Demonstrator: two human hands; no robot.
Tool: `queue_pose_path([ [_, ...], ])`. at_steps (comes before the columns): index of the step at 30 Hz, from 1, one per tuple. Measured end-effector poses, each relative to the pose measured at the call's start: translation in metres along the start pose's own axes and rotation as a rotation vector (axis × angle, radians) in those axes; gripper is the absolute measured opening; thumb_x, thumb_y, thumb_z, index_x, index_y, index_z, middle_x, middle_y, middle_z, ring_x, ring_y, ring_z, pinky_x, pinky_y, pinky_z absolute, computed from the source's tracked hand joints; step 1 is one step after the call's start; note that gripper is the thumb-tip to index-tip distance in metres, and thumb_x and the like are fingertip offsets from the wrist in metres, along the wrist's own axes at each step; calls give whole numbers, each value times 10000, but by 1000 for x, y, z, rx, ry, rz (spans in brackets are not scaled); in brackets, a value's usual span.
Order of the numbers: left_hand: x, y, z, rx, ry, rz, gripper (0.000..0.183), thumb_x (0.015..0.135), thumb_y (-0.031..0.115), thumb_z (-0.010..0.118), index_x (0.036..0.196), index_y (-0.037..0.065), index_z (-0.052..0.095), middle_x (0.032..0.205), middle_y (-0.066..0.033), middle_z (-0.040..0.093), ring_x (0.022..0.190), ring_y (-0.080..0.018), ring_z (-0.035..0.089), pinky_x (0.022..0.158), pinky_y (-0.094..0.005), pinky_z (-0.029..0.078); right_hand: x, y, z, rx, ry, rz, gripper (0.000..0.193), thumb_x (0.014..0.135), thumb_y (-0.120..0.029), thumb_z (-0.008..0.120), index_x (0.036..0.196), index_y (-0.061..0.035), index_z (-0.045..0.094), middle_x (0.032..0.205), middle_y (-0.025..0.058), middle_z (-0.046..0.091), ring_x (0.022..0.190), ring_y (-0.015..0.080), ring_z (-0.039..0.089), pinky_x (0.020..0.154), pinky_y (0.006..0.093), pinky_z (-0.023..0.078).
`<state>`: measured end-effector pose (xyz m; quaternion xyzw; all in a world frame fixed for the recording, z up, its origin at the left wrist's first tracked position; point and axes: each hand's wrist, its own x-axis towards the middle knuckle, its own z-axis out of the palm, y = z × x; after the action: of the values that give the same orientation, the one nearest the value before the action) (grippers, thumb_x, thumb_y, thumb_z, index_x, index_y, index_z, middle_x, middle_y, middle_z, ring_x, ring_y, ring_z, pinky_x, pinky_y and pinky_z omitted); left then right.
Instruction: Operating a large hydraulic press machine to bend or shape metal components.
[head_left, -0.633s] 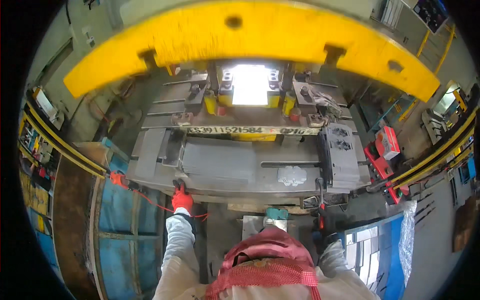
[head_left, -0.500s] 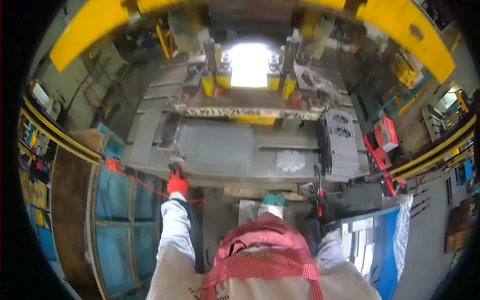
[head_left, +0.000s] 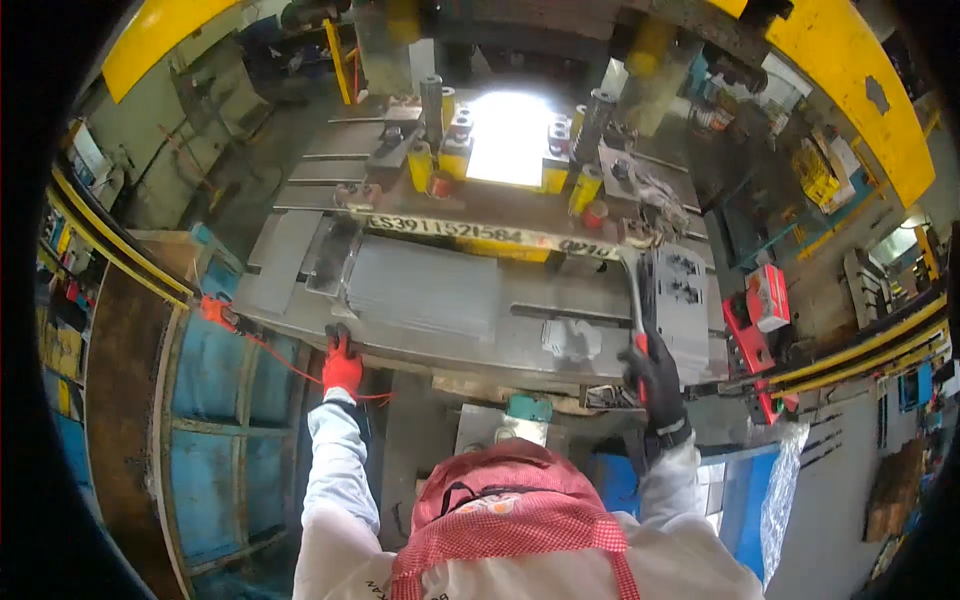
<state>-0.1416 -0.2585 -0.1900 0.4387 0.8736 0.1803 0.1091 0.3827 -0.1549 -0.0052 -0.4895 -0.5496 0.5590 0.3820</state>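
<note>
Grey concrete floor (head_left: 850, 500) | yellow press frame (head_left: 850, 90) | blue panels (head_left: 215, 440)

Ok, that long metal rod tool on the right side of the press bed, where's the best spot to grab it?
Grip the rod tool at its near end, coming from the front edge of the press bed. The shaft runs away from the person toward the die, so only that near end is free. The right hand seems to hold it there already; the grip is blurred.
</note>
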Motion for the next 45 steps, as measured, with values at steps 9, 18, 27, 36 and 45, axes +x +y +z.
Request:
queue_pose_path([
  [9,-61,123,-49,-234,461,29,651,810,230,603,1379,107,312,1423,-203,251,1292,-374,285,1048,-427,275,300,-76,89,-288,-334,-531,345,833,-178,554,1155,-58,533,983,130,613,866,276,593,774,326,460],
  [18,34,293,-41,-1084,-71,507,475,895,207,518,1332,81,383,1296,-98,431,1113,-218,471,906,-307,399,127,-49,21,193,-295,-282,476,883,-252,517,1294,-34,413,948,13,550,767,67,476,654,227,410],
  [27,139,396,20,-1952,-404,147,319,913,311,506,1076,51,590,915,-49,647,756,-144,599,759,-303,492,-37,83,-18,266,-125,272,421,874,-191,557,1254,-50,441,907,31,571,657,87,508,561,233,417],
  [36,93,313,-131,-1016,77,392,154,797,102,598,936,43,631,727,-23,600,711,-116,536,659,-265,425,-18,7,-23,213,-75,146,563,795,-73,586,1322,-55,388,944,58,588,713,80,518,622,238,447],
  [45,99,298,-192,-560,-686,586,416,657,-8,553,1067,11,621,912,-66,664,816,-118,571,743,-259,446,47,-58,32,-354,-687,-165,643,743,-193,676,1311,-56,407,1108,173,584,930,188,571,857,316,436],
])
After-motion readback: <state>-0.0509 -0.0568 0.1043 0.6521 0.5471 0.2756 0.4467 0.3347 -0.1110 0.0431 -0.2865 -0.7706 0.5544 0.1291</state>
